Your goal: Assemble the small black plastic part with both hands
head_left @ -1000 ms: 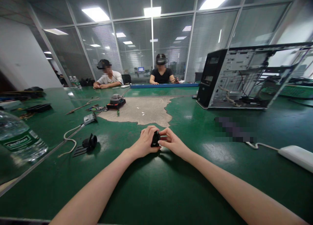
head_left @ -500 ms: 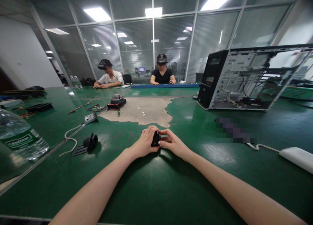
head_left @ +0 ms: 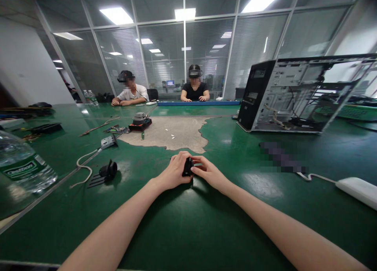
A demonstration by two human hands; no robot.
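1. Tabletop: green, spreading out ahead of you, a bare tan patch at mid-span.
2. Computer case: upright at far right, open side showing its metal inside.
3. Water bottle: clear, green label, near left edge of view.
4. Your left hand: wrapped around the small black piece, gripping it. Your right hand: fingertips at the piece's right side; cannot tell whether they grip.
5. Slatted bracket: black, left of your hands, well apart.
6. Small black piece: between your hands, mostly covered by your left, just nearer you than the tan patch.
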